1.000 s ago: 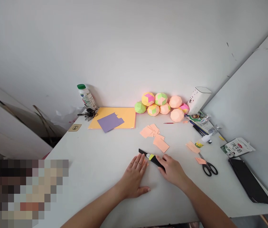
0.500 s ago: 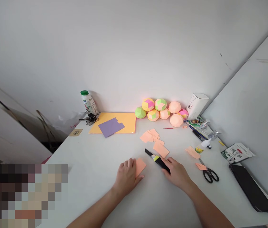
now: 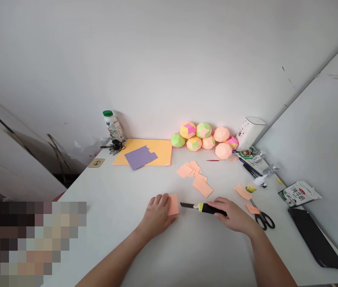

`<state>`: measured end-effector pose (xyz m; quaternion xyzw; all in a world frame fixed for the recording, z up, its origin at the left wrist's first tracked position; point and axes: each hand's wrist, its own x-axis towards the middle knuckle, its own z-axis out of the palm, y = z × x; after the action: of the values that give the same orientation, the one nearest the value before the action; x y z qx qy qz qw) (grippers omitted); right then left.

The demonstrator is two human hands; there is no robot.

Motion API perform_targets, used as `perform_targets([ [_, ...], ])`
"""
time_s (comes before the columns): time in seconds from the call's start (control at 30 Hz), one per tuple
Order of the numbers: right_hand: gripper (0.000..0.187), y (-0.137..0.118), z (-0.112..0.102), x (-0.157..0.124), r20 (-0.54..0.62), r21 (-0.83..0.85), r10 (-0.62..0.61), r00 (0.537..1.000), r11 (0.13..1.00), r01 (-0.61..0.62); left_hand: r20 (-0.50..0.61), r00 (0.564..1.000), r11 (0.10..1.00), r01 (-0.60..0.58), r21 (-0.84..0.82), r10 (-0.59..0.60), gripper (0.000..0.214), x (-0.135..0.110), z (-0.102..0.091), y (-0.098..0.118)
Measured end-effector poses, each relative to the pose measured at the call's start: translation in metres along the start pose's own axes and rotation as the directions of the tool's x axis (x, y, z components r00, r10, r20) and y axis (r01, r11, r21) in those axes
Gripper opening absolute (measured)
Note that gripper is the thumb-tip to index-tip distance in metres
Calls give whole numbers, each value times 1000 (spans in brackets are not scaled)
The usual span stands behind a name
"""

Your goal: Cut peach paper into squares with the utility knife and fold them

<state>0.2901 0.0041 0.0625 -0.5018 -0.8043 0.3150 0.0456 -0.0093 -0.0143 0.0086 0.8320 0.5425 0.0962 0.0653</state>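
My left hand [image 3: 157,215] grips a small peach paper piece [image 3: 173,204] on the table, its left part hidden under my fingers. In my right hand [image 3: 231,215] is a utility knife [image 3: 206,208] with a black and yellow handle. Its blade points left and ends just short of the paper's right edge. Beyond the knife lie a peach paper rectangle [image 3: 203,186] and a fanned group of peach paper pieces [image 3: 189,170].
Faceted paper balls [image 3: 204,130] line the wall. Scissors [image 3: 264,220], a glue bottle [image 3: 251,186] and a black case [image 3: 317,239] lie to the right. Purple paper [image 3: 140,157] rests on a yellow sheet [image 3: 164,149], near keys [image 3: 115,146] and a white bottle [image 3: 113,126].
My right hand has moved right, and the knife has swung from slanting to nearly level, its blade now beside the paper. The held paper has turned upright and shifted slightly left.
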Motion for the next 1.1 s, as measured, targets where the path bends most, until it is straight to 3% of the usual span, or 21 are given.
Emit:
perform_targets([
  [0.13,41,-2,-1,-1,81,2,-45,996,999,45,-33,999,998,5,-65,-7,37,1,2,-3],
  [0.3,41,-3,-2,-1,83,-11,-59,995,998,60,-69,993,981,-108,-163,98,28,0,6,-6],
  [0.43,41,-3,-2,-1,76,-9,-46,996,999,47,-73,991,969,-128,-214,115,24,2,5,-6],
  [0.73,42,-1,-2,-3,81,2,-32,996,999,32,-104,987,965,-146,-217,126,13,2,3,-5],
  [1.1,41,-4,-4,-2,92,-3,-25,995,1000,26,-180,969,968,-197,-153,169,21,1,7,-3],
])
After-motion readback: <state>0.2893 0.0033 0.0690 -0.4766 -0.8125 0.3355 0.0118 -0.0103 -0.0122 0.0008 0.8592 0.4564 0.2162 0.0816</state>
